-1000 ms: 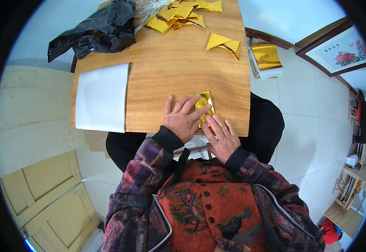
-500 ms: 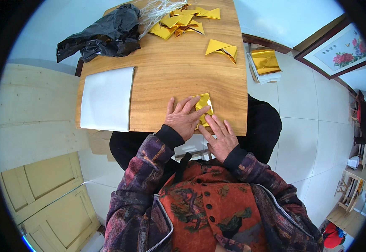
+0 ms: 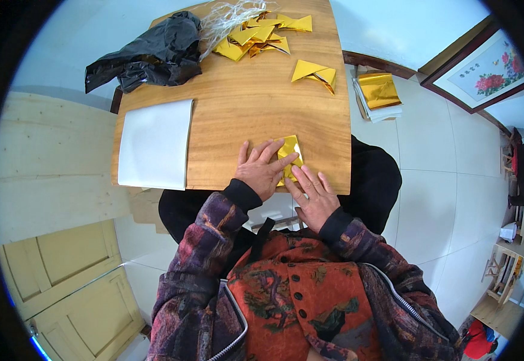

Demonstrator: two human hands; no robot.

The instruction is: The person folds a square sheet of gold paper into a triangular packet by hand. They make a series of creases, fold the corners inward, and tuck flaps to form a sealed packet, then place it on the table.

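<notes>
A small folded sheet of gold foil paper [image 3: 290, 144] lies flat at the table's near edge, partly covered by my fingers. My left hand [image 3: 261, 170] rests on its left side with fingers spread, the index finger reaching across the foil. At its lower right, my right hand [image 3: 314, 195] touches the paper with outstretched fingers. Neither hand grips anything. Farther off on the right of the table sits a single folded gold piece [image 3: 316, 74], and a pile of similar folded gold pieces [image 3: 253, 36] lies at the far end.
A white folded sheet [image 3: 155, 144] lies on the wooden table [image 3: 238, 114] at left. Behind it are a crumpled black plastic bag [image 3: 154, 54] and clear stringy plastic [image 3: 229, 18]. Right of the table, a stack topped with gold foil sheets [image 3: 379, 90] stands low near the wall.
The view has shifted slightly, moving the table a little to the left in the picture. Both hands stay in nearly the same place on the foil paper.
</notes>
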